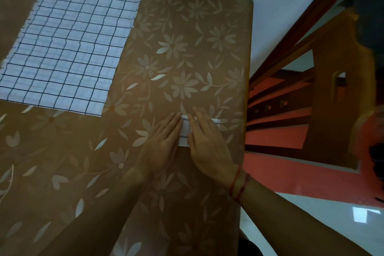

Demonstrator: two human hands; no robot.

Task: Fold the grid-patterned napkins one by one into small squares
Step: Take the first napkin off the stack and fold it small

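- Head view: my left hand (161, 147) and right hand (207, 145) lay flat, fingers straight, pressing the folded napkin (185, 131) at lower centre-right.
- Unfolded napkins (66, 48) lay upper left on the tablecloth (187, 58).

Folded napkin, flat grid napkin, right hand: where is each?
folded napkin (185, 134): head view, on its uncovered white strip.
flat grid napkin (68, 48): head view, on its middle.
right hand (207, 147): head view, on the back of the hand.

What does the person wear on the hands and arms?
The left hand and right hand have no gloves, and no rings show. No sleeves are in view. Thin red thread bands go around the right wrist; the left wrist has nothing on it.
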